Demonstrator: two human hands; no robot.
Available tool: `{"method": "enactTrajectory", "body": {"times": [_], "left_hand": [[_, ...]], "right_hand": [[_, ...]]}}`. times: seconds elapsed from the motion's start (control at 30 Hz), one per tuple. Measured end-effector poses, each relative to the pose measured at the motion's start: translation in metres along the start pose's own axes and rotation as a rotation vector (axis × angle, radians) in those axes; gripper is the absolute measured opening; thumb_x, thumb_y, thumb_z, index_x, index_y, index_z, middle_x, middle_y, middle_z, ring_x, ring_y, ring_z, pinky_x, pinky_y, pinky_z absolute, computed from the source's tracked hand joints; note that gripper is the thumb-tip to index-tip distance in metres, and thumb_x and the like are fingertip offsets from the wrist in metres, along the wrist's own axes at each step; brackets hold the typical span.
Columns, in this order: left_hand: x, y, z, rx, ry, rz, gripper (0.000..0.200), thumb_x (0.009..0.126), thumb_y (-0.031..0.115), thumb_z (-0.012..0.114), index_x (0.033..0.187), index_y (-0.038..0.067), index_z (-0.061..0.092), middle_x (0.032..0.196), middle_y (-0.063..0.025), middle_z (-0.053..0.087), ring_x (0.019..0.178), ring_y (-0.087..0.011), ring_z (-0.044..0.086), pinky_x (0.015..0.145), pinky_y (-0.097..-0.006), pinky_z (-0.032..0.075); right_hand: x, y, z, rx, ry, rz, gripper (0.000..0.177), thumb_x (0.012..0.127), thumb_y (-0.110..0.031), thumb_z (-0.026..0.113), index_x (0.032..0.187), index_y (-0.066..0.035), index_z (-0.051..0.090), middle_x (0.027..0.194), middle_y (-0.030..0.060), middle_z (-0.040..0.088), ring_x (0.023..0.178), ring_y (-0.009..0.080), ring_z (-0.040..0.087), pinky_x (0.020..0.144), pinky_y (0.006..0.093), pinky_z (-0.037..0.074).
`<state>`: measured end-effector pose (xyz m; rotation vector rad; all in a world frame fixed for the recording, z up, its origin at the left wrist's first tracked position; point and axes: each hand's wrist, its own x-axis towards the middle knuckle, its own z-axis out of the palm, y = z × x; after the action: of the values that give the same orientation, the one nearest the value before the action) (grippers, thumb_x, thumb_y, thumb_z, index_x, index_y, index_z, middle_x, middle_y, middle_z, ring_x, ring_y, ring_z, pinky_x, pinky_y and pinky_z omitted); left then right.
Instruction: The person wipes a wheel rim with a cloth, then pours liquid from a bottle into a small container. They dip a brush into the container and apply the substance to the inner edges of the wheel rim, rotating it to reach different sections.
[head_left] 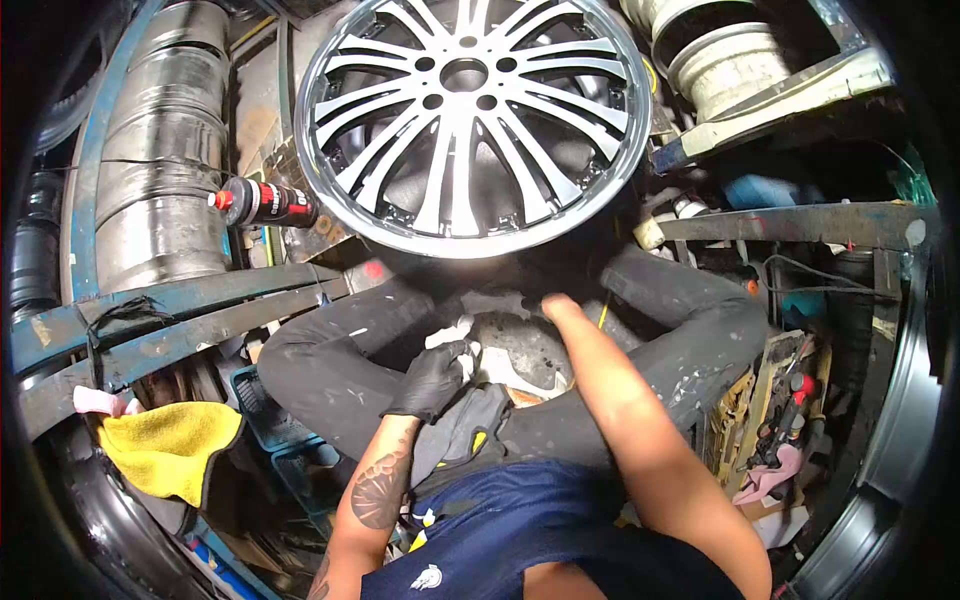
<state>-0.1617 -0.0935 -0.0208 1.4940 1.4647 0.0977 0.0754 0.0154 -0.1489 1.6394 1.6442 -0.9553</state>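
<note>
My left hand (432, 380), in a black glove, is closed around a crumpled white cloth (450, 338) above my lap. My right forearm (610, 370) reaches forward to just below the wheel's near rim. The fingers of my right hand are lost in the dark there, so what they do is hidden. In front of both hands is a large multi-spoke alloy wheel (462, 160), face up, with polished silver spokes and dark gaps. A grey and black glove or cloth (465, 430) lies on my lap.
A black bottle with a red cap (268, 203) lies left of the wheel. Stacked silver rims (165, 150) stand at far left, pale rims (730, 70) at upper right. A yellow cloth (170, 450) hangs at lower left. Metal rack bars (800, 222) flank my legs.
</note>
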Motion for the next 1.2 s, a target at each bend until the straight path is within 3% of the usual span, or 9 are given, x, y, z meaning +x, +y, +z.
{"method": "enactTrajectory", "body": {"times": [0.17,0.23,0.5,0.6,0.73,0.87,1.0,1.13,1.2], "left_hand": [[0.007,0.005,0.019,-0.502,-0.172,-0.003,0.027,0.09,0.003,0.046,0.106,0.004,0.068,0.093,-0.0154,0.067,0.09,-0.0236,0.065,0.084,-0.0347,0.051],[0.004,0.031,0.016,-0.697,-0.24,-0.003,0.027,0.091,0.002,0.045,0.106,0.003,0.068,0.094,-0.0114,0.067,0.09,-0.0191,0.063,0.083,-0.0328,0.05],[0.011,0.049,0.043,-0.223,-0.058,0.349,0.037,0.096,0.017,0.051,0.125,-0.004,0.058,0.11,-0.0173,0.066,0.11,-0.0228,0.062,0.1,-0.0345,0.047],[0.02,0.056,0.036,-0.904,0.02,0.161,0.037,0.096,0.023,0.054,0.126,0.001,0.057,0.13,-0.012,0.057,0.124,-0.022,0.053,0.108,-0.0364,0.042],[0.003,0.089,0.01,-1.058,-0.01,0.349,0.091,0.086,0.03,0.078,0.156,0.008,0.024,0.149,-0.0138,0.042,0.138,-0.0275,0.042,0.112,-0.0414,0.04],[0.007,0.09,-0.001,-0.118,0.176,0.644,0.04,0.074,0.006,0.075,0.113,0.01,0.072,0.104,-0.0127,0.066,0.096,-0.0274,0.063,0.094,-0.0423,0.048],[0.003,0.086,0.01,-0.298,0.607,0.518,0.03,0.078,0.002,0.072,0.107,0.009,0.073,0.095,-0.0101,0.068,0.092,-0.026,0.064,0.091,-0.0403,0.051],[0.016,0.091,0.032,-1.799,-0.065,-0.208,0.026,0.096,0.012,0.063,0.12,0.004,0.066,0.117,-0.012,0.069,0.096,-0.0241,0.07,0.087,-0.0357,0.058],[0.018,0.091,0.023,-2.08,-0.638,-0.09,0.046,0.104,0.032,0.047,0.126,-0.007,0.059,0.126,-0.019,0.064,0.11,-0.026,0.066,0.097,-0.0384,0.054]], "right_hand": [[-0.072,0.033,-0.065,0.12,-0.048,-0.181,0.048,0.079,-0.04,0.074,0.103,0.001,0.073,0.107,0.0239,0.07,0.103,0.0368,0.067,0.092,0.0411,0.051],[-0.106,0.061,-0.07,0.461,0.337,-0.708,0.02,0.076,-0.016,0.077,0.086,-0.002,0.067,0.086,0.0168,0.071,0.082,0.0277,0.07,0.078,0.0386,0.053],[-0.199,0.084,-0.018,2.166,-0.199,-0.774,0.039,0.077,-0.005,0.074,0.111,-0.01,0.055,0.121,0.0203,0.066,0.114,0.0325,0.064,0.1,0.0438,0.052],[-0.217,0.067,-0.008,2.324,-0.155,-0.751,0.037,0.077,-0.005,0.071,0.11,-0.009,0.055,0.12,0.0191,0.065,0.114,0.0322,0.063,0.101,0.0436,0.051],[-0.231,0.054,-0.001,2.207,0.056,-0.855,0.031,0.083,-0.006,0.067,0.111,-0.006,0.055,0.124,0.0215,0.063,0.116,0.0306,0.062,0.101,0.0415,0.051],[-0.256,0.05,-0.02,1.725,0.32,-0.726,0.02,0.086,-0.004,0.071,0.103,-0.005,0.06,0.12,0.0153,0.065,0.11,0.021,0.063,0.097,0.0363,0.052],[-0.28,0.046,-0.033,0.532,1.006,-0.666,0.018,0.077,-0.001,0.074,0.091,-0.006,0.065,0.089,0.0097,0.068,0.085,0.0289,0.066,0.082,0.0348,0.052],[-0.311,0.003,-0.023,0.604,0.69,-0.865,0.03,0.08,-0.008,0.077,0.108,-0.004,0.07,0.101,0.0116,0.072,0.092,0.0294,0.069,0.081,0.0381,0.055],[-0.313,-0.004,-0.017,0.737,0.431,-1.057,0.031,0.085,-0.011,0.073,0.115,-0.001,0.069,0.111,0.0179,0.071,0.101,0.033,0.07,0.086,0.0392,0.056]]}}
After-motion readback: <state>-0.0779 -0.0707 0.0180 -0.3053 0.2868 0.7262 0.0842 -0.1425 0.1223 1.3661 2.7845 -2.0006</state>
